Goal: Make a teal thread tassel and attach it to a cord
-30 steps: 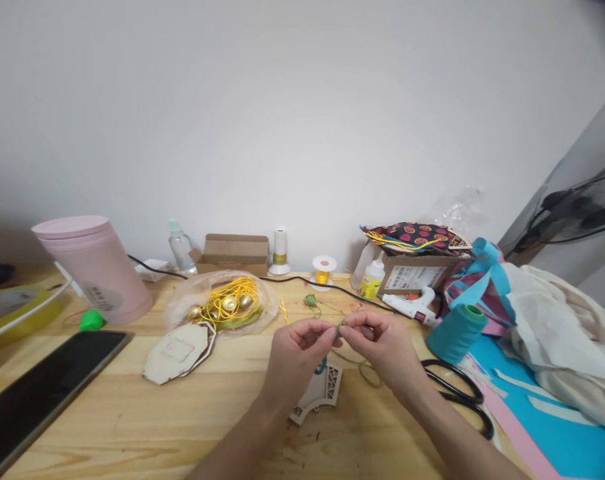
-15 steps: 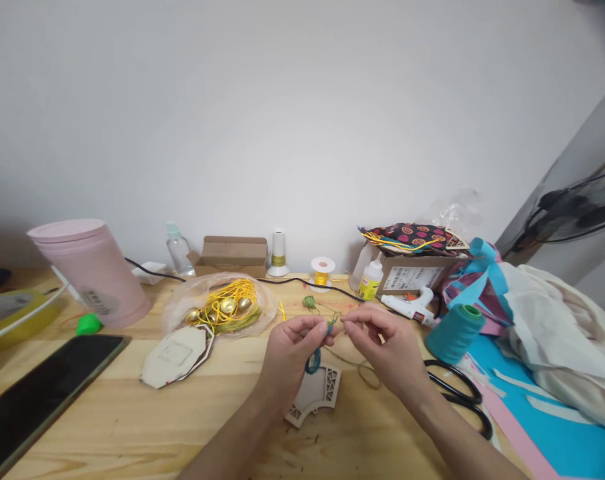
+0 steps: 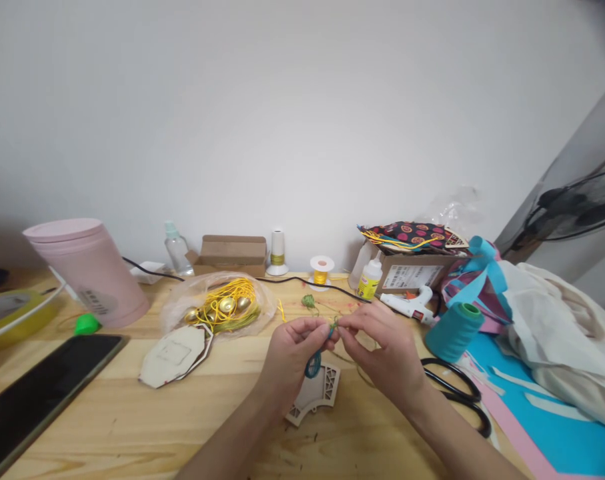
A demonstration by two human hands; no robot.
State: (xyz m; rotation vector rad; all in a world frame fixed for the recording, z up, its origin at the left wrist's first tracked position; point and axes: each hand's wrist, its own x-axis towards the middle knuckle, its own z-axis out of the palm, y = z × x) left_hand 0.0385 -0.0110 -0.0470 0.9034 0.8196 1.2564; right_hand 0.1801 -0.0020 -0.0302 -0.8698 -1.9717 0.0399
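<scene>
Your left hand [image 3: 295, 350] and right hand [image 3: 387, 347] pinch a green cord [image 3: 333, 326] (ring [image 3: 312, 365] dangling at 6 o'clock), knot unfinished.

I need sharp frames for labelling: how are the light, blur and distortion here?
Head view: soft, even light, faint shadows, no glare; the hands, left and right, are slightly soft around the small cord; wide-angle bending tilts the pink tub and fan.

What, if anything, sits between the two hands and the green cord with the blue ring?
Nothing visible. The left hand and right hand both already pinch the green cord at their fingertips, and the blue ring hangs just below the left hand's fingers.
</scene>
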